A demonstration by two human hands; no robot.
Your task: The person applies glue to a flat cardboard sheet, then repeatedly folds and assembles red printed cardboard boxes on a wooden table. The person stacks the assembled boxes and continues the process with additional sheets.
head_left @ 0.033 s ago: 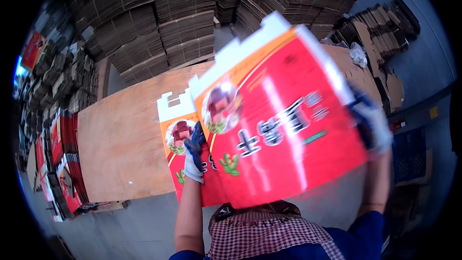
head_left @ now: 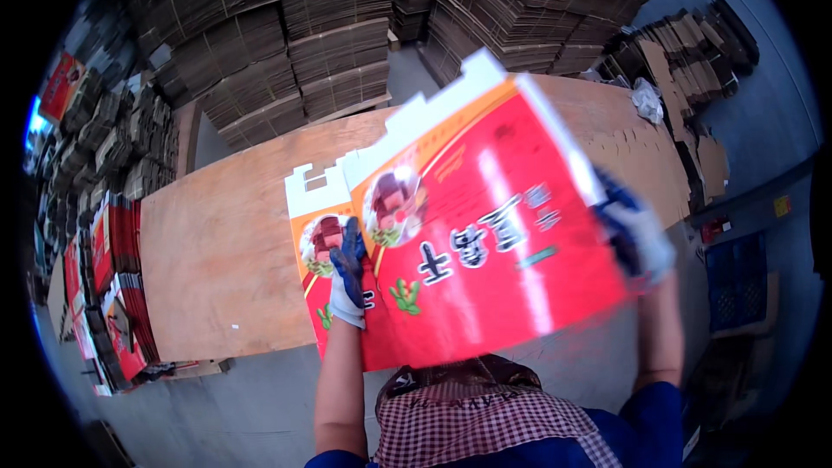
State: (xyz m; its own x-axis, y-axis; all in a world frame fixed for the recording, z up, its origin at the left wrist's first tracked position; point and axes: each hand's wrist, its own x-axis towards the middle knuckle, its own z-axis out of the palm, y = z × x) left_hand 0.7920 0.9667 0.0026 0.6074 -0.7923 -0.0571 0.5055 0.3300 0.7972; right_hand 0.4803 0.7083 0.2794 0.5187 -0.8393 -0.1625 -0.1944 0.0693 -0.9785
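Note:
A flat red and orange printed carton [head_left: 485, 234] with white notched flaps tilts above the table in front of me. My right hand [head_left: 637, 230], in a blue and white glove, grips its right edge, the fingers partly hidden behind the board. My left hand [head_left: 348, 282], gloved the same way, lies with fingers stretched out along the carton's left edge. Beneath that hand is a second printed panel [head_left: 316, 230], with the same food picture and a notched white flap. Whether the two panels are joined is hidden.
The wooden table [head_left: 225, 251] extends to the left. Brown cardboard sheets [head_left: 641, 160] lie on its right end, near a crumpled plastic bag [head_left: 646, 101]. Bundled cardboard stacks [head_left: 338, 43] stand behind. Red printed cartons [head_left: 126, 295] are stacked at the left, and a blue crate [head_left: 737, 277] sits at the right.
The tilted carton has come down and a little left, with my right hand moving along at its edge. My left hand has stayed almost in place.

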